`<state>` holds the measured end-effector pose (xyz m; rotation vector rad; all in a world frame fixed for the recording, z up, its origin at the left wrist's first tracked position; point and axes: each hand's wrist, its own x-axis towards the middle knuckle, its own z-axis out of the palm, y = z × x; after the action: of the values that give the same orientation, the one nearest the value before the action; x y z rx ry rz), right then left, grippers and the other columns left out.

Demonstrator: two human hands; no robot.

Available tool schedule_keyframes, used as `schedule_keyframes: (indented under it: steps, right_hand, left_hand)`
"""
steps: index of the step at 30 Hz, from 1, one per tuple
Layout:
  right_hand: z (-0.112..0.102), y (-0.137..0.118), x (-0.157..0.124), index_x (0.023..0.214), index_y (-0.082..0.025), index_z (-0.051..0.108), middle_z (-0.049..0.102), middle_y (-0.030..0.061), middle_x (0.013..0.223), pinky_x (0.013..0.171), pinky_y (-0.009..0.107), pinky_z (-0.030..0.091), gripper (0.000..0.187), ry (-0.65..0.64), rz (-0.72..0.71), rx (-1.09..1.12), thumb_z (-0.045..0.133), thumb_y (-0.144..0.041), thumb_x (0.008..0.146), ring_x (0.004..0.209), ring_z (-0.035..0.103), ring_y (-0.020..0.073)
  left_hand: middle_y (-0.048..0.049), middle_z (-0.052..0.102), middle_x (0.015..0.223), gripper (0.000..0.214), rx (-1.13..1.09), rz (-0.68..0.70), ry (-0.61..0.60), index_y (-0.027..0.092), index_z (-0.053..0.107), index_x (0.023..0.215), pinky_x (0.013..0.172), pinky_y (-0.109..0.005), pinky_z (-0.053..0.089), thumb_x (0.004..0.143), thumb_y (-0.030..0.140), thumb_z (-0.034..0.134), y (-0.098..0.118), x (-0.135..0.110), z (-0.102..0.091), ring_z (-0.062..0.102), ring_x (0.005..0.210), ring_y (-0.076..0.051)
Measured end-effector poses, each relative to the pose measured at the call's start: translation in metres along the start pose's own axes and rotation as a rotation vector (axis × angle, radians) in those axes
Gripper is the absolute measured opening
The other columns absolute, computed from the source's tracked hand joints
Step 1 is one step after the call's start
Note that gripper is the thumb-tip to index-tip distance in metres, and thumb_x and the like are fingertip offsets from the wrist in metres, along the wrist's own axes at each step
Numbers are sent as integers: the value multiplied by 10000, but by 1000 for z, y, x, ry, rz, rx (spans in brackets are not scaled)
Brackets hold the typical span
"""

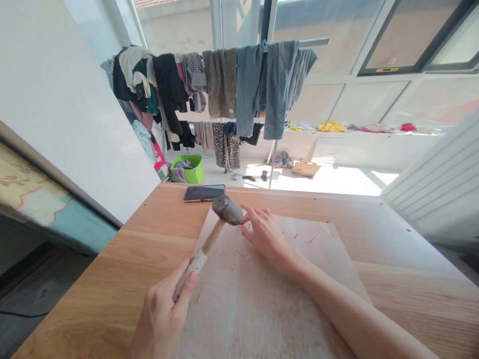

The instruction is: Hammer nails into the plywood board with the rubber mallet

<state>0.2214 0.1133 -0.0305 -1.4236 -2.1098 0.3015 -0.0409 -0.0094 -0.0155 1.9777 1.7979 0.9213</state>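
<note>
Left hand [164, 309] gripping hammer [216, 230] handle, head beside right hand [264, 233]

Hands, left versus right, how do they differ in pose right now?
The left hand is wrapped around the hammer handle; the right hand is flatter, fingertips beside the hammer's head. The left hand sits near the camera, the right hand reaches farther across the pale board. Both are bare and at that board.

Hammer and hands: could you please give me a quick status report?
Left hand shut on hammer handle. Right hand on board, fingertips by hammer head; nail pinch unclear. Loose nails on board; phone beyond, apart.
</note>
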Motion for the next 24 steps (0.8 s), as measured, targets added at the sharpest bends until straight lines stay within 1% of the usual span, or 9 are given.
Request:
schedule_keyframes:
  steps: [2,4,8,11,14,17,20,22,24]
  right_hand:
    - [0,1,-1,1406,-180,567,825,72,1027,962,397,383,502,3,-19,15,615,-119,910,1020,701,271]
    - [0,0,-1,1407,-176,563,824,69,1025,958,390,380,503,3,-23,18,613,-120,910,1018,699,270]
    - [-2,-3,1,1377,-170,596,808,107,1063,916,375,384,494,-11,13,-31,596,-110,887,1007,700,278]
    - [-4,-5,1,1371,-183,606,800,125,1092,889,361,388,516,-21,26,-75,585,-101,862,997,701,280]
    - [-4,-4,1,1397,-185,591,800,126,1104,901,362,393,537,-20,20,-77,583,-104,866,1006,704,278]
    - [-3,-3,1,1401,-188,584,803,122,1100,915,371,394,520,-20,8,-61,580,-118,886,1009,706,278]
    - [-2,-2,0,1388,-196,581,806,114,1083,909,373,392,516,-16,2,-52,585,-108,879,991,705,273]
    - [-2,-2,-1,1407,-193,556,809,105,1071,932,385,391,533,-20,-9,-32,589,-105,882,1008,698,274]
    - [-3,-2,-2,1446,-188,509,808,94,1071,966,410,388,564,-26,-38,-21,599,-117,893,1052,681,285]
  left_hand:
    - [-18,762,639,468,5,0,12,288,835,1049,551,-254,601,1012,595,483,2,2,-3,809,740,-240]
    - [-28,793,694,471,14,12,17,274,833,1053,574,-250,615,1015,587,484,3,3,-3,822,787,-244]
    - [-42,861,937,457,47,88,58,253,815,1147,712,-252,657,1033,544,482,4,3,4,836,916,-240]
    - [-35,853,1075,430,82,135,85,267,810,1166,757,-264,667,1040,520,485,3,3,11,830,975,-241]
    - [-41,853,1066,438,103,154,96,263,808,1175,751,-265,670,1049,519,477,1,1,14,833,955,-242]
    - [-72,851,1071,479,125,154,134,236,810,1181,779,-280,671,1051,544,467,-1,0,15,832,965,-257]
    - [-63,844,1115,471,124,149,103,252,808,1196,806,-284,668,1044,546,472,-2,1,14,822,1015,-259]
    - [-51,850,1093,469,103,124,92,262,815,1174,792,-271,663,1033,559,481,-2,2,13,826,998,-254]
    - [-51,861,1011,492,69,68,111,257,825,1131,751,-256,656,1015,596,488,-3,2,9,833,948,-251]
